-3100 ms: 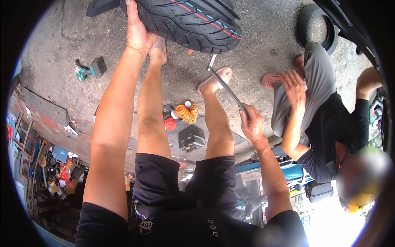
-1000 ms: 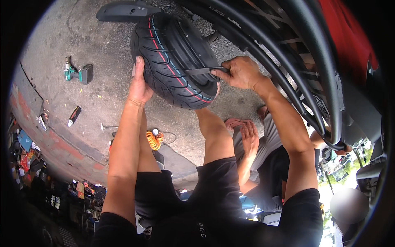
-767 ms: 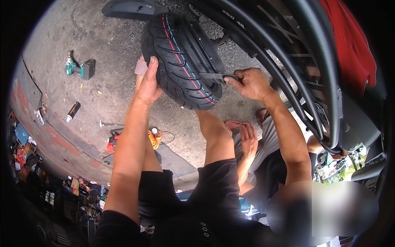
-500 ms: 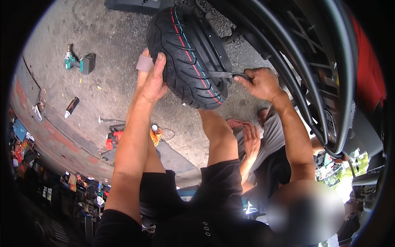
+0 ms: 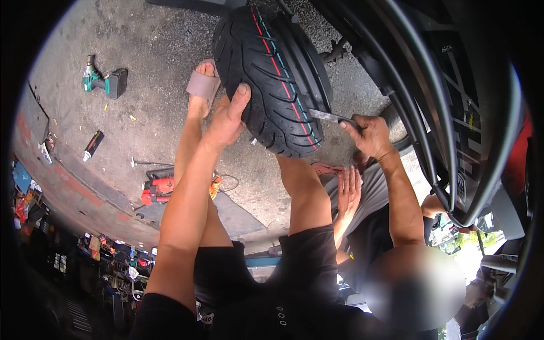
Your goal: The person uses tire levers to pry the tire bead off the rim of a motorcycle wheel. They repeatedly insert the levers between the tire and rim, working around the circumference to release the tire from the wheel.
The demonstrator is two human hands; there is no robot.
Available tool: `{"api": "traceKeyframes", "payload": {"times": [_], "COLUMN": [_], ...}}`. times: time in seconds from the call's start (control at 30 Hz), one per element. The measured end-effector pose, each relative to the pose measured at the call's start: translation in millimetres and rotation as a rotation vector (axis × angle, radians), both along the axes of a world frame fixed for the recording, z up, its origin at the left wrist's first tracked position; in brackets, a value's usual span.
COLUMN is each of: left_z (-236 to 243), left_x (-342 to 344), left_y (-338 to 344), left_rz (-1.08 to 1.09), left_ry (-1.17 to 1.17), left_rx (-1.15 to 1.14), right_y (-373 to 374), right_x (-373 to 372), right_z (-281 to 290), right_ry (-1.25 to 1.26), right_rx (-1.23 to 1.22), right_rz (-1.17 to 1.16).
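Note:
A black tyre (image 5: 272,85) with a red and a teal line along its tread stands tilted in front of my knees, a dark rim showing at its right side. My left hand (image 5: 228,119) is closed on the tyre's left sidewall, thumb towards the tread; its other fingers are mostly hidden behind the rubber. In my right hand (image 5: 369,135) is a flat metal tyre lever (image 5: 326,115), gripped at its near end. The lever's tip meets the tyre's right edge by the rim; how far it reaches in cannot be made out.
A teal cordless impact wrench (image 5: 105,81) and a spray can (image 5: 94,145) lie on the ground at left. A red tool (image 5: 158,188) is by my left leg. Another person's hand (image 5: 348,191) is close on my right. Black motorcycle bars (image 5: 419,107) rise at right.
The tyre has shifted a little to the right with my left hand on it. My right hand and the lever have moved slightly right and nearer, and the lever slants more.

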State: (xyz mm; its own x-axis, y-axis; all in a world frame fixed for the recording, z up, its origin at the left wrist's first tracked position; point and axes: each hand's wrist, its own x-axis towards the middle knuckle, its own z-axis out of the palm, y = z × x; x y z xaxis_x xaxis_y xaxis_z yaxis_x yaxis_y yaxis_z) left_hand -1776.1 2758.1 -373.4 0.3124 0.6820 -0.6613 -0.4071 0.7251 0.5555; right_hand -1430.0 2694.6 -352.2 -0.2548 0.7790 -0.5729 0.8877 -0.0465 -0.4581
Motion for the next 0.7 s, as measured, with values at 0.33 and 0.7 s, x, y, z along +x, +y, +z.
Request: {"api": "traceKeyframes", "payload": {"times": [0.33, 0.7], "left_z": [-7.5, -2.6], "left_x": [-1.7, -2.4], "left_y": [-3.9, -1.0], "left_rz": [0.021, 0.054], "left_ry": [-0.051, -0.114], "left_rx": [-0.057, -0.094], "right_y": [9.2, 34.7], "right_x": [10.1, 25.2], "right_z": [0.4, -4.8], "right_ry": [0.053, 0.051], "right_rx": [-0.052, -0.053], "right_rz": [-0.058, -0.08]}}
